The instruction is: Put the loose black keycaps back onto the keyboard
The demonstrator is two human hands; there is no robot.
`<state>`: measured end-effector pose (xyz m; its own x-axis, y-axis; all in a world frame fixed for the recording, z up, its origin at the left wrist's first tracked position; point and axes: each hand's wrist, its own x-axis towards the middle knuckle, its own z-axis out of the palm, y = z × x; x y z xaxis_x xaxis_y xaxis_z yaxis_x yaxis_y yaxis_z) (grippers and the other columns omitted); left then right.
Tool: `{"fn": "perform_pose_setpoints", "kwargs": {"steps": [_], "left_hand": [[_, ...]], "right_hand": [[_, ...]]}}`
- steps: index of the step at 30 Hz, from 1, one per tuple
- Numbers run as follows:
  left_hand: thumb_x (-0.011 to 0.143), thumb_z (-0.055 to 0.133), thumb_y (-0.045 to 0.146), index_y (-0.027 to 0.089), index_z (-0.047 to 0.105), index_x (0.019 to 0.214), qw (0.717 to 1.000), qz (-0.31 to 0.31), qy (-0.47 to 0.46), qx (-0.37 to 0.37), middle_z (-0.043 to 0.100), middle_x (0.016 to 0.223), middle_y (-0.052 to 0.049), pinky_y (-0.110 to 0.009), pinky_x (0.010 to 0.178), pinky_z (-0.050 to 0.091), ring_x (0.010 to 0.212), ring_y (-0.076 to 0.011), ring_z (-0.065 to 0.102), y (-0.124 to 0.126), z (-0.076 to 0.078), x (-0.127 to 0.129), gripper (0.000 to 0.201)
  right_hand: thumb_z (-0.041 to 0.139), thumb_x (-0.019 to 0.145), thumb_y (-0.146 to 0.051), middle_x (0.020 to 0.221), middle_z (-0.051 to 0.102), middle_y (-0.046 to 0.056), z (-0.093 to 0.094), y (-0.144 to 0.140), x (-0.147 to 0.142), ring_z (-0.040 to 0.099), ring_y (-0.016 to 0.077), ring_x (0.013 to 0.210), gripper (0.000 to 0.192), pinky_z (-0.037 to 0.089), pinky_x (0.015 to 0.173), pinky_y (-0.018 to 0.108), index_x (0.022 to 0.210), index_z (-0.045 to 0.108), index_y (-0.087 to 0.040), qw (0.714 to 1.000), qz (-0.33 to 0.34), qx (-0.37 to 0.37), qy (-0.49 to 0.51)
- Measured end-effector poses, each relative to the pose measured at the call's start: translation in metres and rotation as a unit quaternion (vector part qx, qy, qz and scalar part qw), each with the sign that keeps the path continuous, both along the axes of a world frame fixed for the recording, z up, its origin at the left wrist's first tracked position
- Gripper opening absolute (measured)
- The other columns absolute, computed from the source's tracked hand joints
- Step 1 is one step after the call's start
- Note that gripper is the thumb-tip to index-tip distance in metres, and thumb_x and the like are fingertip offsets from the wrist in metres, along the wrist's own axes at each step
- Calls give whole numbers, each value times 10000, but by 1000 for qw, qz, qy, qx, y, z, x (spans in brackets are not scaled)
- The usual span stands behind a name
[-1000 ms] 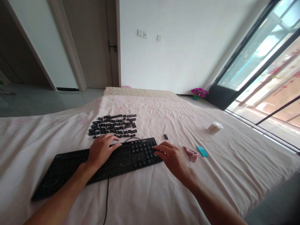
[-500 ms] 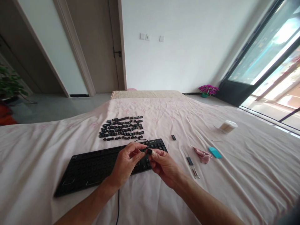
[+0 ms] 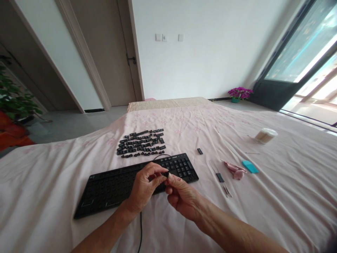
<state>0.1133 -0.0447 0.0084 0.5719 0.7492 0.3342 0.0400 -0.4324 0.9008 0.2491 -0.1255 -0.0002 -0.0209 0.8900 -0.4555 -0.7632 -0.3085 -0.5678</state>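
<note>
Over the black keyboard (image 3: 105, 191), my left hand (image 3: 145, 181) and my right hand (image 3: 183, 195) meet fingertip to fingertip. Both are closed in a pinch on one small black keycap (image 3: 166, 173), mostly hidden by the fingers. The keyboard lies slanted on the bedspread; its number pad (image 3: 185, 167) still carries keys, while the larger left part looks bare of caps. Behind it, loose black keycaps (image 3: 142, 143) are laid out in rows. One more keycap (image 3: 200, 151) lies apart to the right.
Right of the keyboard lie tweezers (image 3: 220, 177), a crumpled pink cloth (image 3: 237, 171) and a flat turquoise piece (image 3: 250, 167). Farther right, a clear tub of cotton swabs (image 3: 265, 135) stands near a single swab (image 3: 253, 153). A black cable (image 3: 140, 232) runs toward me across the pink bedspread (image 3: 47, 182).
My fingertips have come closer together around the keycap, which shows less now. The view has shifted a little, so the keyboard and loose things appear farther right.
</note>
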Motion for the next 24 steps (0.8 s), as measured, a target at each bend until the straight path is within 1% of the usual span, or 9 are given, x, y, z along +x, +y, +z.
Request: {"fn": "perform_pose_setpoints", "kwargs": {"steps": [4,8,11,13,15,17,19,21,24], "left_hand": [[799,683,275,214,718,864,1000,4,17,4,638,857,-7,-203,653,466,737,-111,593,2,-2,-2,95],[803,679,300,211,713,856,999,-1,37,18,642,849,-8,-205,655,465,743,-115,595,3,-4,-2,109],[817,660,336,222,700,923,997,-28,67,39,647,900,-11,-219,676,473,773,-125,603,8,-4,-6,161],[844,621,359,240,679,1003,993,-22,102,60,650,970,-13,-238,720,477,829,-138,608,17,-4,-12,207],[879,560,370,250,667,1028,986,29,139,92,648,1032,-17,-261,775,473,899,-155,605,32,-6,-18,219],[883,538,369,248,673,992,969,92,185,134,651,1059,-19,-288,828,463,968,-181,595,50,-10,-24,211],[865,549,354,250,680,975,945,124,245,176,662,1053,-22,-326,897,440,1013,-210,587,65,-16,-28,200],[850,553,347,251,685,982,922,143,291,211,671,1049,-31,-350,925,424,1021,-232,585,76,-22,-29,210],[839,552,356,245,688,1003,902,149,329,236,681,1040,-45,-353,917,427,1003,-244,594,80,-30,-27,240]], "right_hand": [[896,498,-354,632,575,-52,-3,-2,-7,449,28,487,431,201,397,132,717,580,-159,998,-27,-48,40],[874,529,-396,634,574,-42,-5,-5,-11,425,30,476,412,185,399,143,713,593,-158,999,-19,-28,14],[833,593,-413,609,569,-35,-6,-8,4,393,38,461,348,182,400,167,742,646,-160,997,-3,11,-81],[800,642,-384,599,580,-27,-8,-11,27,417,57,479,276,246,423,187,781,695,-169,976,-15,49,-211],[782,661,-322,662,632,-8,-9,-14,58,512,98,578,202,368,525,218,812,735,-197,912,-53,97,-394],[744,703,-298,774,673,11,-8,-18,89,584,147,713,138,424,644,258,822,755,-231,805,-65,129,-575],[697,761,-303,835,689,18,-6,-23,112,612,169,766,125,437,695,278,857,759,-251,715,-38,132,-685],[659,806,-307,861,696,18,-3,-27,122,627,174,774,139,444,708,281,893,756,-259,657,1,127,-743],[612,856,-300,889,697,16,0,-31,121,634,174,797,161,442,717,276,933,749,-267,593,57,132,-792]]}}
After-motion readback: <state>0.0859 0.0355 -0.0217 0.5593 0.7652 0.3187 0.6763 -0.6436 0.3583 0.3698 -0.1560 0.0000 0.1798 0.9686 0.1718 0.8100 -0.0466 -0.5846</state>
